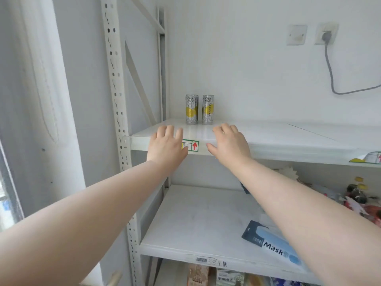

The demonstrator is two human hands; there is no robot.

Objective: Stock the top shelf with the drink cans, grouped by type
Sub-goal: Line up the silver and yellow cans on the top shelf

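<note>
The left can [191, 109] and the right can [207, 109] each carry "CHA HUO" in dark letters down the side, with a column of smaller characters beside it that is too fine to read. Both are slim silver drink cans with a yellow patch at mid height and pale swirls near the base. They stand upright and just apart, at the back of the top shelf [288, 139] against the white wall, beyond the fingertips and in line with the gap between the two hands. The left hand [167, 144] and the right hand [228, 144] reach over the shelf's front lip, palms down, fingers loosely spread and holding nothing. Whether they press on the board cannot be told. Between the hands, on the lip, a green-bordered sticker [192, 145] shows a red upward arrow, its small print illegible and its left end hidden by the left hand. White board shows between the fingertips and the cans, and it runs on far to the right of the right hand, crossed by a thin seam. Left of the left hand a perforated upright post [115, 79] bounds the shelf. Below the right forearm, on the lower shelf [195, 219], lies a packet [274, 246] printed "Mask". A barcode label [201, 260] with scribbled writing sits on that shelf's front edge. Above and right of the right hand, a grey cable [329, 69] hangs from a wall socket [326, 34].
</note>
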